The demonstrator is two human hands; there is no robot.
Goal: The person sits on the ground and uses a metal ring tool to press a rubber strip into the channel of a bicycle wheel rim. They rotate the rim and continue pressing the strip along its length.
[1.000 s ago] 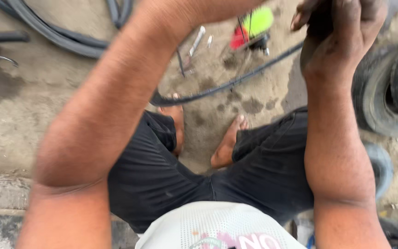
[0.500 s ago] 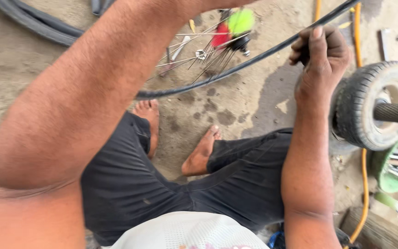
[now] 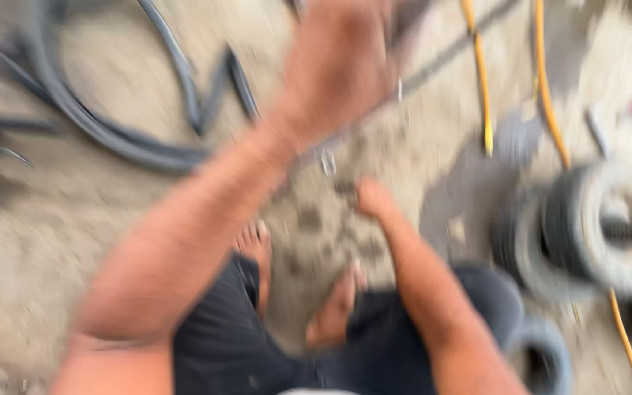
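Head view: left hand (image 3: 341,66) raised (blurred) near black tyre (image 3: 111,139).

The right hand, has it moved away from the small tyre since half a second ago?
Yes. The right hand has dropped lower and gone left, now well apart from the small tyre; before, it was raised right beside it.

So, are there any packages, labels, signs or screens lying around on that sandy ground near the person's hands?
None that the blurred picture shows: no package, label, sign or screen.
Dark rubber tubing: upper left, looping on the ground.
Yellow cords: upper right, thin and long.
Small grey tyre: right edge, round, on a dark axle.
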